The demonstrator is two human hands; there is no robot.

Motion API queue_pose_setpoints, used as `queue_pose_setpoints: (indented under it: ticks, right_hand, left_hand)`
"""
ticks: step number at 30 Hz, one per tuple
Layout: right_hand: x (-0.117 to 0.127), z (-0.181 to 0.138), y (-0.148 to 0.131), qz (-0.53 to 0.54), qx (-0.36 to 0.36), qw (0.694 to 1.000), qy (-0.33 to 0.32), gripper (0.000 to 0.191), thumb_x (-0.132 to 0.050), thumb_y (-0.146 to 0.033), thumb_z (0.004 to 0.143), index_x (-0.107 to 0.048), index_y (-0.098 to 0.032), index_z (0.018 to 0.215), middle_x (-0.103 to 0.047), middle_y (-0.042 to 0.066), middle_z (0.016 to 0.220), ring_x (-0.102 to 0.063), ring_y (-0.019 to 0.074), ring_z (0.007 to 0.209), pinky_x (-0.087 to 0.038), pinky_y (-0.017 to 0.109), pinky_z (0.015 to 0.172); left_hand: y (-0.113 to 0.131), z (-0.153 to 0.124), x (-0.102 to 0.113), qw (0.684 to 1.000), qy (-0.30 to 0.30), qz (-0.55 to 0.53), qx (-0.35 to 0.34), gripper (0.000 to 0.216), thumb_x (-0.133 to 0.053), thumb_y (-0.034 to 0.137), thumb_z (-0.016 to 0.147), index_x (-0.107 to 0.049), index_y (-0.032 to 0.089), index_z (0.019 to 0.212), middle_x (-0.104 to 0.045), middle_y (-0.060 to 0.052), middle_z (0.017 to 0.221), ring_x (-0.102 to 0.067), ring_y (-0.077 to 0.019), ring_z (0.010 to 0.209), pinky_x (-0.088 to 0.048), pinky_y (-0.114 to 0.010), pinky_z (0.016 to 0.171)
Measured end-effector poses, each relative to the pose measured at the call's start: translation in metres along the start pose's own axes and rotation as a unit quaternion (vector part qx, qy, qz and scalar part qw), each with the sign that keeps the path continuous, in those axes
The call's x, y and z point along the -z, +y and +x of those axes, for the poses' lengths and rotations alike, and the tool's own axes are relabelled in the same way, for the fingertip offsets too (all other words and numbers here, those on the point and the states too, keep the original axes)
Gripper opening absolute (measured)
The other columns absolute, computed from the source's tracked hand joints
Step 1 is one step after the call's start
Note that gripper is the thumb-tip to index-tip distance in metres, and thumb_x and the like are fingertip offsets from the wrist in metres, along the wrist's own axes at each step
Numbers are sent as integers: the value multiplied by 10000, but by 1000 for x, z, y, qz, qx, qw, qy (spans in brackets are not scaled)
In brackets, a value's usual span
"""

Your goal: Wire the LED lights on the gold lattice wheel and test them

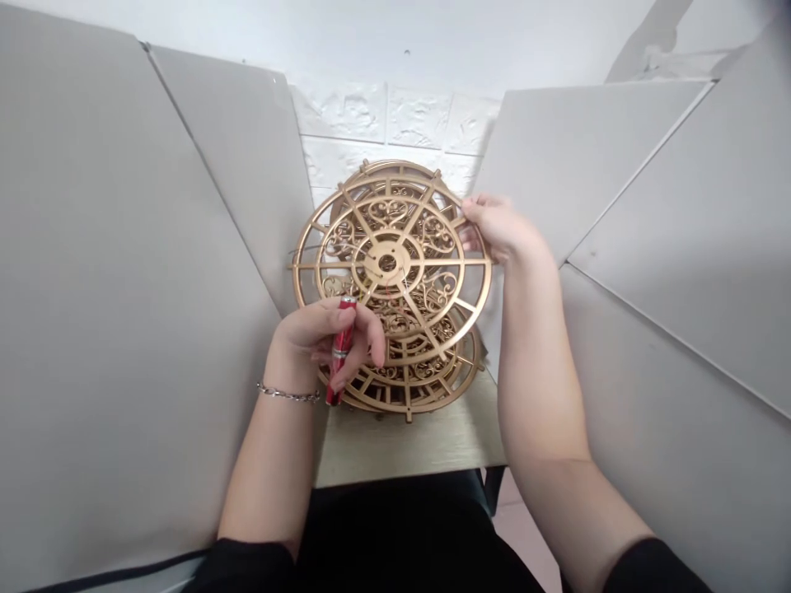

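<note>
A gold openwork wheel (395, 247) with spokes and scrollwork stands tilted toward me on the small table. More gold wheels (426, 375) of the same kind lie stacked beneath and behind it. My right hand (498, 226) pinches the upper right rim of the tilted wheel. My left hand (327, 338) is closed round a slim red tube (341, 350) with a silver band, held upright at the wheel's lower left edge. A silver bracelet (289, 394) circles my left wrist.
The light wooden tabletop (408, 441) is narrow and hemmed in by grey panels on the left (124, 288) and right (667, 247). A white textured wall (395, 123) closes the back. My dark clothing fills the bottom edge.
</note>
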State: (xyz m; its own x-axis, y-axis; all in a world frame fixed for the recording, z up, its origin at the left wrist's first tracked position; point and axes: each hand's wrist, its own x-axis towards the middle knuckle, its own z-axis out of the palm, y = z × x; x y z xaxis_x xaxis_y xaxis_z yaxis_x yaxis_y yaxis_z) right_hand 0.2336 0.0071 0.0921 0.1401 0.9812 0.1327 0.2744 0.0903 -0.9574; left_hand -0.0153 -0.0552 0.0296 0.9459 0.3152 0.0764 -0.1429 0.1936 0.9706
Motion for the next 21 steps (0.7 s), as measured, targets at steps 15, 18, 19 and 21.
queue_pose_setpoints:
  ticks: [15,18,19,21]
  right_hand:
    - [-4,91,-44,-92,238,966,48,272,-201,-221,785,-325,-137,558,-639,-61,715,-517,-75,625,-313,160,546]
    - [-11,112,-28,-66,270,960,39,198,-312,-153,842,-430,-161,682,-616,-69,658,-522,-25,589,-392,163,596]
    - [-12,118,-23,-61,278,958,39,158,-347,-128,849,-439,-169,727,-606,-68,650,-517,-7,578,-415,181,610]
    - [-16,127,-14,-71,281,956,34,116,-370,-124,862,-443,-178,791,-603,-51,680,-515,18,586,-433,212,622]
  left_hand:
    - [-7,18,12,994,1,39,101,410,-488,518,743,-659,147,775,-615,-96,502,-331,-39,275,-145,-165,259]
    - [-11,20,16,995,-8,26,92,416,-468,509,767,-638,130,794,-629,-89,515,-332,-34,271,-160,-153,250]
    - [-12,21,17,996,-13,21,88,418,-461,508,774,-631,126,798,-633,-85,519,-342,-34,274,-166,-148,249]
    - [-13,23,18,996,-16,17,84,409,-454,492,788,-624,121,807,-641,-76,531,-368,-37,288,-188,-141,253]
